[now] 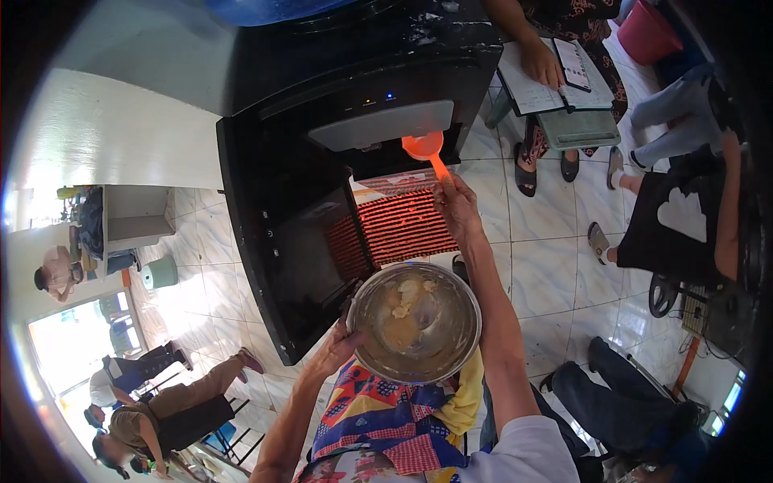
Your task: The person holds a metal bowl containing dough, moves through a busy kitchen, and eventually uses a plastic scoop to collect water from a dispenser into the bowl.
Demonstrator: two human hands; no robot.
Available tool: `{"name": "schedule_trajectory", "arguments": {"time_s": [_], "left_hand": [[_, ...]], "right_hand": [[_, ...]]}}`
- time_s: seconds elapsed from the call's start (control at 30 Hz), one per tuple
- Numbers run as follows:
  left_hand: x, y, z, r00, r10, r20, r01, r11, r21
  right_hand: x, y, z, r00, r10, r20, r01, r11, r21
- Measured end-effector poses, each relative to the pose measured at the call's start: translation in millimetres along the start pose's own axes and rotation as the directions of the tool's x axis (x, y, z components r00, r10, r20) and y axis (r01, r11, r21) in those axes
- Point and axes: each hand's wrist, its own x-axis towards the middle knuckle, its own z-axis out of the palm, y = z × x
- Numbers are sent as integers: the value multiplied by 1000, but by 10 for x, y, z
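My left hand [340, 348] grips the left rim of a round metal mixing bowl [450, 362], which has pale dough or batter stuck inside. My right hand [456, 202] holds the handle of an orange plastic measuring cup [423, 145]. The cup is raised to the recess of a black water dispenser [362, 78], below its grey panel [386, 124]. What is inside the cup is hard to make out. Under the cup, an open black door [302, 241] stands out from the dispenser's lower front, left of a red-and-black striped mat [410, 223].
A person's hand [540, 63] rests on an open notebook [525, 96] beside a phone [572, 63], on a green stool [580, 130] to the right. Several other people are at both sides. A green bucket [160, 273] stands on the tiled floor at left.
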Motion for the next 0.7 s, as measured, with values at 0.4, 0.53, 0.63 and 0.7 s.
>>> {"name": "schedule_trajectory", "arguments": {"time_s": [0.4, 0.53, 0.63, 0.7], "left_hand": [[14, -18, 5, 998, 59, 19, -58, 998, -29], [14, 6, -4, 996, 68, 66, -64, 996, -61], [0, 31, 4, 998, 46, 43, -44, 999, -32], [-3, 35, 7, 997, 67, 46, -66, 998, -24]], "right_hand": [[57, 30, -101, 998, -58, 30, 60, 996, -67], [61, 34, -121, 997, -71, 40, 74, 994, -76], [54, 25, -120, 996, -75, 53, 79, 994, -75], [47, 19, -118, 996, -72, 44, 76, 994, -81]]}}
